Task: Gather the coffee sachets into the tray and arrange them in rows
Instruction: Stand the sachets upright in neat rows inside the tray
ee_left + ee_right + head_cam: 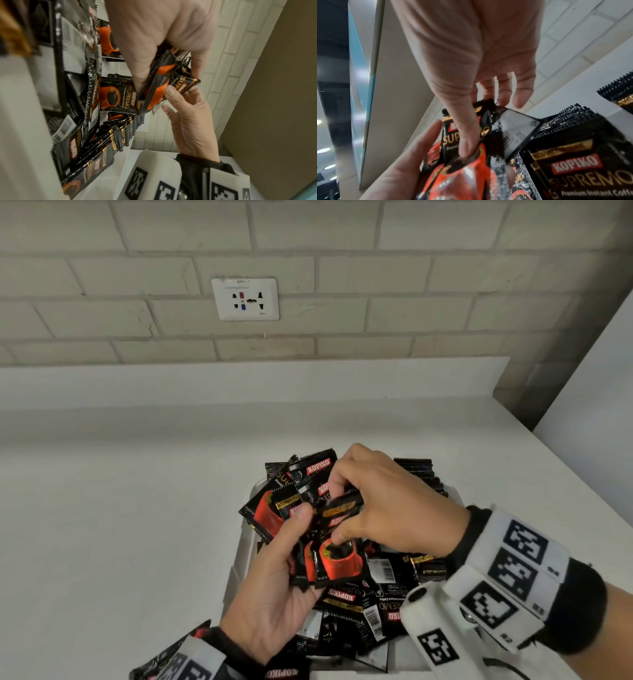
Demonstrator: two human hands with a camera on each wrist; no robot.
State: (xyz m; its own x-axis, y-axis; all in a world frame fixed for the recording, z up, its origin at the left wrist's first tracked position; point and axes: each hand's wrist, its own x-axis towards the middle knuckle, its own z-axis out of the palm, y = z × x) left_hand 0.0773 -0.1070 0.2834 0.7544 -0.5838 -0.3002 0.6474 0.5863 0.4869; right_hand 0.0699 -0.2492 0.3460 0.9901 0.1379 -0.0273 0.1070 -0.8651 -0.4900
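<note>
Black-and-red Kopiko coffee sachets fill a white tray (239,563) on the counter. My left hand (274,587) holds a fanned bunch of sachets (337,559) above the tray, thumb pressed on top. My right hand (376,508) reaches in from the right and pinches the top sachet of that bunch (465,136) between thumb and fingers. In the left wrist view the bunch (159,86) sits between both hands. A row of upright sachets (418,470) stands at the tray's far right, behind my right hand. Loose sachets (363,607) lie flat in the tray below.
The tray sits on a white counter (120,525) against a brick wall with a socket plate (245,299). Loose sachets (161,659) lie on the counter by my left wrist. A white side panel (596,412) rises at the right.
</note>
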